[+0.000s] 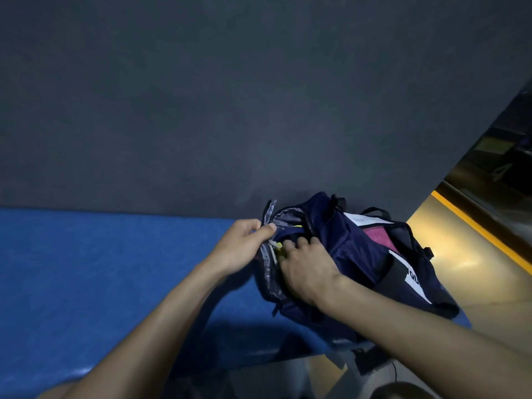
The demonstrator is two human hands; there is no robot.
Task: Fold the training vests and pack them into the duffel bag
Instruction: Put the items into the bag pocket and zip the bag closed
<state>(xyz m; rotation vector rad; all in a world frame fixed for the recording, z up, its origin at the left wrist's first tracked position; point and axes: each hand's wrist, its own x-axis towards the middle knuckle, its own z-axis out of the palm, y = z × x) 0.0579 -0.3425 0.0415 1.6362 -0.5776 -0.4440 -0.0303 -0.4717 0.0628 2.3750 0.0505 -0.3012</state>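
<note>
Two bare forearms reached from the camera toward a navy duffel bag lying on a blue tabletop against a dark wall. The left hand pinched the bag's grey-lined flap open, while the right hand, fingers curled, pressed a yellow-green vest into the opening, its grip there partly hidden.

Duffel bag of smooth navy cloth; blue mat faintly textured, matt; floor glossy.
</note>
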